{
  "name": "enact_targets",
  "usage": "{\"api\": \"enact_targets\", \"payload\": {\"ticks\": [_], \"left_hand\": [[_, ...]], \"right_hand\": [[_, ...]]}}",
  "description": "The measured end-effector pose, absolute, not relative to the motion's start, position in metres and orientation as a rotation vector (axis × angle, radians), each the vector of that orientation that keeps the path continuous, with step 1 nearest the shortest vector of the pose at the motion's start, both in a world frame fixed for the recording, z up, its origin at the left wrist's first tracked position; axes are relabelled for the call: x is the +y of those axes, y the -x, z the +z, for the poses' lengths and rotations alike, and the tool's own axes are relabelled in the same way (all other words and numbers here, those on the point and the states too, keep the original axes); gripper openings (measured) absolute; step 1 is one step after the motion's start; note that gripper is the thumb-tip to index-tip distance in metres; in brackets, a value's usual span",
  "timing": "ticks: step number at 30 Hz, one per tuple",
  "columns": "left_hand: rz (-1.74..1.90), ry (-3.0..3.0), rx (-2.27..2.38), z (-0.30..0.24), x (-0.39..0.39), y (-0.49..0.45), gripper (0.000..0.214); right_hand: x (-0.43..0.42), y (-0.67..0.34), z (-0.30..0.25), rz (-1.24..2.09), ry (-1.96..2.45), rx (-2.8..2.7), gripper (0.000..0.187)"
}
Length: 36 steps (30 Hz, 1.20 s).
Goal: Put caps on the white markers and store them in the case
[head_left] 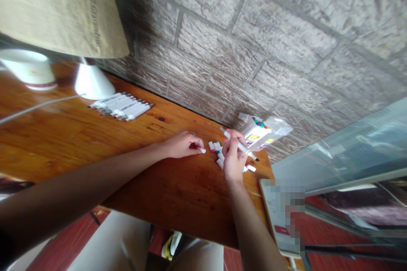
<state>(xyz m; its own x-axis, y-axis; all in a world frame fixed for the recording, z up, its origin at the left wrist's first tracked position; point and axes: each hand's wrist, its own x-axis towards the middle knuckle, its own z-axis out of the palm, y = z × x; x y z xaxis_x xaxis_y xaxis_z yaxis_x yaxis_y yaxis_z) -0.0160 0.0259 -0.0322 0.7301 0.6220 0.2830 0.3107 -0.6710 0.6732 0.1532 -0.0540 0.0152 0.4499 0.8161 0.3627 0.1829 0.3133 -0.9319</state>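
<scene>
My left hand (182, 144) rests on the wooden table with its fingertips pinched on a small white marker cap (202, 150). Just to the right, my right hand (234, 154) grips a white marker (241, 145) held aslant, with a dark tip pointing down to the right. Between and under the hands lie several loose marker caps (212, 147), white with coloured ends, partly hidden by my right hand. Behind that hand, a clear plastic case (270, 129) holds markers with coloured ends. Farther left, several white markers (127, 106) lie side by side in a row.
A table lamp (93, 80) with a printed shade stands at the back left, its cord (47, 103) crossing the table. Beside it is a paper cup (34, 70). The brick wall (219, 55) borders the table's back edge. A pale-framed panel (273, 216) stands at the right edge.
</scene>
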Motion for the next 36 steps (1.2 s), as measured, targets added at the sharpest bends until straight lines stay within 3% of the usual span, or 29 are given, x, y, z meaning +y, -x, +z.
{"api": "enact_targets", "payload": {"ticks": [36], "left_hand": [[0.704, -2.334, 0.651, -0.0295, 0.0233, 0.0156, 0.024]], "right_hand": [[-0.0516, -0.1541, 0.0136, 0.649, 1.227, -1.050, 0.040]]}}
